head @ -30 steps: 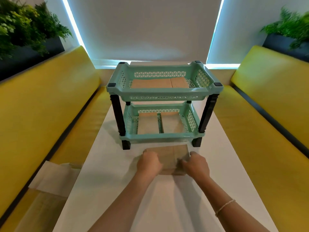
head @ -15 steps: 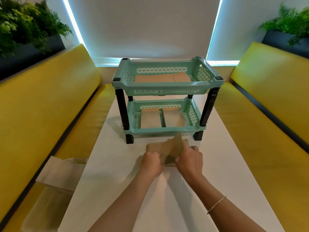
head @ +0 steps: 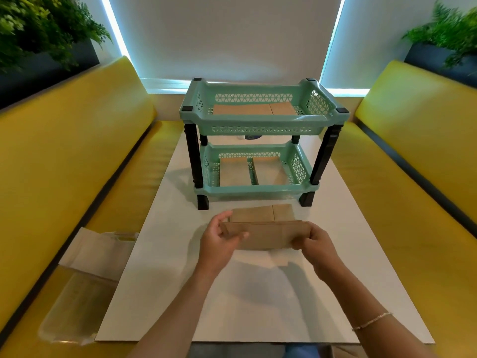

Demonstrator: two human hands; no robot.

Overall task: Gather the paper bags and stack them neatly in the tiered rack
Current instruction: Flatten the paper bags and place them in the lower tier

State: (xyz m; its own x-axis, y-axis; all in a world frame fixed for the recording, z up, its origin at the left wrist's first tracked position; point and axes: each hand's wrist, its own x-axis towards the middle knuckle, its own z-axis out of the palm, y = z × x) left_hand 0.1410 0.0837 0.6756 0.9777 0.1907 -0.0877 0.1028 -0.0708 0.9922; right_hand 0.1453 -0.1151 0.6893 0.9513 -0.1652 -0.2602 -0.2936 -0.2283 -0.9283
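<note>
A mint-green two-tier rack (head: 263, 129) on black legs stands at the far middle of the white table (head: 258, 301). Brown paper bags lie flat in its top tier (head: 253, 109) and in its bottom tier (head: 233, 171). Just above the table in front of the rack I hold a folded brown paper bag (head: 268, 235) by its ends. My left hand (head: 219, 241) grips its left end and my right hand (head: 316, 245) pinches its right end. Another flat brown bag (head: 260, 214) lies on the table behind it.
Yellow bench seats run along both sides of the table. On the left seat lie a white paper bag (head: 95, 251) and a clear plastic wrapper (head: 74, 311). Planters with green plants stand behind both backrests.
Both hands have lifted one paper bag off the pile and spread apart to its ends. The camera view has shifted back slightly.
</note>
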